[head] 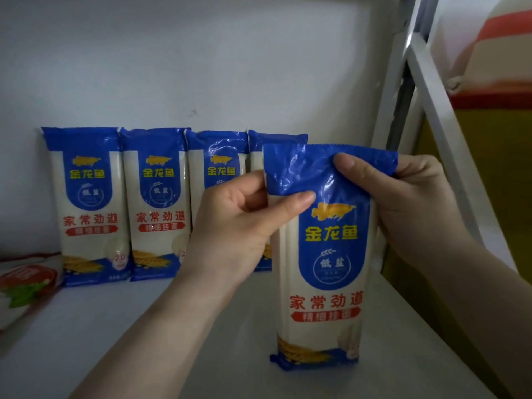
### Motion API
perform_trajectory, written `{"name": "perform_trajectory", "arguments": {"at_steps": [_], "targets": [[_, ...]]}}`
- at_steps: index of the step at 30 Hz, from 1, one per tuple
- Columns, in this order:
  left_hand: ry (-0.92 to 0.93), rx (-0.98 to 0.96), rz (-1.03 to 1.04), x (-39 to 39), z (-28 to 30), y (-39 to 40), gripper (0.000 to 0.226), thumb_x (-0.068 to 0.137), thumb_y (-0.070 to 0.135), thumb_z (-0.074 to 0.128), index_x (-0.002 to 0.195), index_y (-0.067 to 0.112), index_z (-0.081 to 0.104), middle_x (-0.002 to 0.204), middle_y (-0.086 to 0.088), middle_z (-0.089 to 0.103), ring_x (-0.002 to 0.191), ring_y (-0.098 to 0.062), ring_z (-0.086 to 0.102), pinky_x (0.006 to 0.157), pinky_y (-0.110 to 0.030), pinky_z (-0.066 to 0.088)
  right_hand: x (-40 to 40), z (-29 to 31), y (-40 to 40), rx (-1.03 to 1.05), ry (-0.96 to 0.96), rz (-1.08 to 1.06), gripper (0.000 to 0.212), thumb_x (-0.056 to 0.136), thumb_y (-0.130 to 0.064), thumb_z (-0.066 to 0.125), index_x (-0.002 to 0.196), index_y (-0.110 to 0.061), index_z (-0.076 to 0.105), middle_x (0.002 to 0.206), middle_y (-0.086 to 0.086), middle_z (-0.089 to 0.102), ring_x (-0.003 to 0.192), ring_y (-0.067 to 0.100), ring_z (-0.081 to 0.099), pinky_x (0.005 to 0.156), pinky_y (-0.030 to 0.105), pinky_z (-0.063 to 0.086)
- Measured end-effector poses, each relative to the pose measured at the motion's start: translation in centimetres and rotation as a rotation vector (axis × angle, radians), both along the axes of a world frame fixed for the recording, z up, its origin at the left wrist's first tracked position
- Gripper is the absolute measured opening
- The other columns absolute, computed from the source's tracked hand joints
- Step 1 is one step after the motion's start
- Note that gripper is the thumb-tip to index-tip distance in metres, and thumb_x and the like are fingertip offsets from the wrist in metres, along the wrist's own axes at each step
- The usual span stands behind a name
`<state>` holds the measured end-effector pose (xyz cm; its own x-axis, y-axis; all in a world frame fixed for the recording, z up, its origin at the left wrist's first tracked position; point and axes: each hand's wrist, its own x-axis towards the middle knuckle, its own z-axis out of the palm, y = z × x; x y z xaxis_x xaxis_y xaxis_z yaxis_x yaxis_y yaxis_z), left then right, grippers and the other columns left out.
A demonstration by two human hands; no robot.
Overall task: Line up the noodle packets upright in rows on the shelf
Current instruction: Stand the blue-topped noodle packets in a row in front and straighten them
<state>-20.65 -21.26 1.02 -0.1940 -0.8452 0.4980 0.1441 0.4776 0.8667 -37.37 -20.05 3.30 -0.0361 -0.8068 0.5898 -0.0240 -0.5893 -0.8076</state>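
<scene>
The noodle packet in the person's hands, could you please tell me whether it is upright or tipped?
Upright. The noodle packet stands on the shelf, with both hands pinching its blue top.

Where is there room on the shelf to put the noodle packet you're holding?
Bare shelf lies in front of the back row of four packets, between the red packet at left and the held packet. More bare shelf runs right of it toward the white frame. The back wall is crowded; both hands pinch the packet's top.
</scene>
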Motion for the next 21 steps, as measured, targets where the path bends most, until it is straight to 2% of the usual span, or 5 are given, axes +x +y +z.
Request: {"name": "perform_trajectory", "arguments": {"at_steps": [4,8,11,15,21], "targets": [[0.095,0.014,-0.007,-0.3,-0.1,-0.1,0.023,0.067,0.023,0.069,0.090,0.021,0.073,0.087,0.003,0.076,0.083,-0.011,0.072,0.073,-0.026,0.059,-0.6,-0.4,-0.1,0.115,-0.029,0.082,0.008,0.065,-0.032,0.066,0.064,-0.029,0.073,0.078,-0.002,0.076,0.071,0.014,0.074,0.054,0.020,0.056],[0.135,0.047,0.013,-0.1,-0.5,-0.5,0.027,0.067,0.027,0.068,0.093,0.022,0.072,0.089,0.005,0.076,0.085,-0.008,0.072,0.074,-0.022,0.058,-1.2,-3.7,0.2,0.401,0.414,0.194,0.032,0.058,-0.034,0.084,0.087,-0.036,0.071,0.095,-0.009,0.075,0.088,0.011,0.073,0.072,0.031,0.060],[0.010,0.146,-0.020,0.2,-1.2,-1.1,0.043,0.060,0.035,0.070,0.102,0.023,0.068,0.092,0.008,0.075,0.084,-0.005,0.071,0.072,-0.021,0.058,-1.3,-6.2,-0.3,0.544,0.313,0.142,0.043,0.060,-0.023,0.077,0.102,-0.021,0.069,0.099,-0.001,0.075,0.091,0.019,0.072,0.087,0.048,0.055],[-0.318,0.243,-0.092,0.0,-3.1,-1.9,0.048,0.063,0.029,0.076,0.109,0.026,0.064,0.099,0.009,0.074,0.089,-0.003,0.070,0.079,-0.026,0.058,-1.7,-6.9,-1.2,0.557,0.184,0.086,0.043,0.067,-0.021,0.078,0.108,-0.013,0.066,0.100,0.007,0.075,0.093,0.024,0.072,0.088,0.051,0.053],[-0.120,0.280,-0.134,-0.3,-4.4,-2.4,0.033,0.073,0.007,0.072,0.103,0.019,0.067,0.094,0.002,0.076,0.085,-0.009,0.072,0.064,-0.015,0.055,-2.2,-7.0,-1.2,0.659,0.280,0.159,0.050,0.061,-0.015,0.076,0.109,-0.021,0.064,0.104,0.001,0.074,0.097,0.019,0.070,0.089,0.046,0.054]]}}
